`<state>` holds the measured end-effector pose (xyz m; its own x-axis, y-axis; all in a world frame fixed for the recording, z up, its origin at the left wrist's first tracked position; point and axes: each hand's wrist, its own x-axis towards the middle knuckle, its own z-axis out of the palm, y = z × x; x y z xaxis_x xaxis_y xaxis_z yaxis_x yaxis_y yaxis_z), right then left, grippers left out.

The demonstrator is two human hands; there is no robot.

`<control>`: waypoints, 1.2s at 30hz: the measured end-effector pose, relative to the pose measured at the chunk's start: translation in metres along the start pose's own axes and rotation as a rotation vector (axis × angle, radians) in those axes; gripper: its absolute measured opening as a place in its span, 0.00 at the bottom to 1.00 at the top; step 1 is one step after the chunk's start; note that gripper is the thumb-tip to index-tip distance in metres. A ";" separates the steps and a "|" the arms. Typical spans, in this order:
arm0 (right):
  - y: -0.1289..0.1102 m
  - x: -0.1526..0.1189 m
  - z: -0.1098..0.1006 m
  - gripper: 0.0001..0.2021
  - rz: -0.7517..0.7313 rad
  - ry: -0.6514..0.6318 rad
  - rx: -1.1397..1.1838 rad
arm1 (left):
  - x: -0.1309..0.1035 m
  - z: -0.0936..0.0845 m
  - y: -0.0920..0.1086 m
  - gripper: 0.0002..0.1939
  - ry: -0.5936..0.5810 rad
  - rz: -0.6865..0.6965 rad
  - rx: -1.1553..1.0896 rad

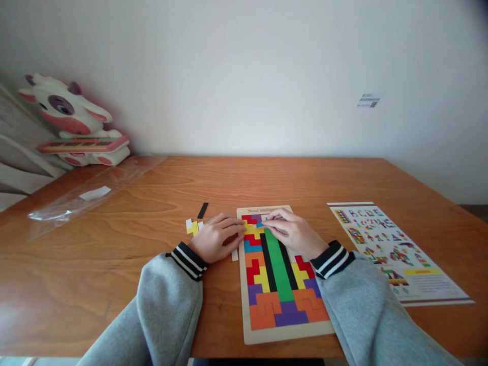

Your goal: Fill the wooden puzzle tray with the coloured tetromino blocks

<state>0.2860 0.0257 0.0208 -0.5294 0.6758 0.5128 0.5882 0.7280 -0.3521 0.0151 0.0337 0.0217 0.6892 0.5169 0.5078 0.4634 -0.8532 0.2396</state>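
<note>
Black, a thin loose strip (203, 210) lies at eleven o'clock from the left hand (218, 238). Yellow and white loose pieces (195, 228) sit beside that hand, partly hidden by it. At three o'clock from the puzzle board (267, 335) is a printed sheet (398, 256) of coloured figures. Both hands and their striped cuffs cover parts of the board. The left's fingers, bent and parted from its thumb, reach over the upper left rim; the right hand (295, 234) has its fingertips drawn close together near the top, though whether they grip a piece is unclear.

Inside the board's pale rim, a long green strip (279, 267) runs between two black ones, with red, yellow, orange, purple and blue pieces around.

Brown wood-grain table (244, 180) lies beneath. Towards ten o'clock are a clear plastic bag (57, 212) and a cow toy (82, 114) with a keyboard, before a white wall (236, 76).
</note>
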 end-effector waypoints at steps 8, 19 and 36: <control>-0.005 -0.001 0.000 0.12 -0.013 -0.107 -0.012 | -0.001 0.000 -0.001 0.10 -0.027 0.004 -0.011; -0.008 -0.002 -0.005 0.15 0.042 -0.174 -0.020 | 0.001 0.000 -0.001 0.10 -0.040 -0.007 -0.027; -0.006 -0.004 -0.002 0.16 0.001 -0.169 -0.009 | 0.000 0.000 -0.002 0.10 -0.011 0.042 -0.024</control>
<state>0.2858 0.0179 0.0226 -0.6237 0.6866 0.3736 0.5938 0.7270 -0.3448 0.0141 0.0357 0.0218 0.7142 0.4808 0.5087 0.4202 -0.8757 0.2378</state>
